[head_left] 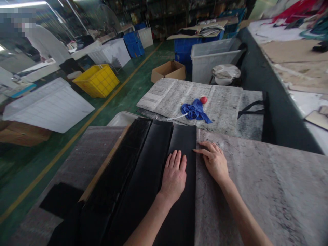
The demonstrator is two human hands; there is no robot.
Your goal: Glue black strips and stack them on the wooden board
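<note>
Black sheet (182,138) is lying flat under the left hand (174,176), which is resting open, palm down. Right hand (215,162), also open, is touching the sheet's right edge with its fingertips on the grey worktable (269,191). 2 more black strips (151,153) are lying alongside on the left, and a blue cloth (195,111) is sitting farther back.
</note>
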